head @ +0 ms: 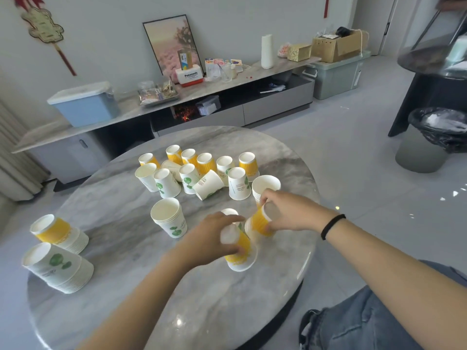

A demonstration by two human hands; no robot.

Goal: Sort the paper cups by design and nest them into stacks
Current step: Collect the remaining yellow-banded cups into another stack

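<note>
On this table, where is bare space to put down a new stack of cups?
Bare marble lies near the front edge of the round grey table, and between the two lying stacks and the upright green-leaf stack. The loose cups crowd the far side.

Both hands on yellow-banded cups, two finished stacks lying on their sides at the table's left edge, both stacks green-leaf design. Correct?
Not quite. In the head view only the nearer lying stack is green-leaf; the farther stack has the yellow band. The rest holds: left hand and right hand each grip a yellow-banded cup, and both stacks lie at the table's left edge.
</note>
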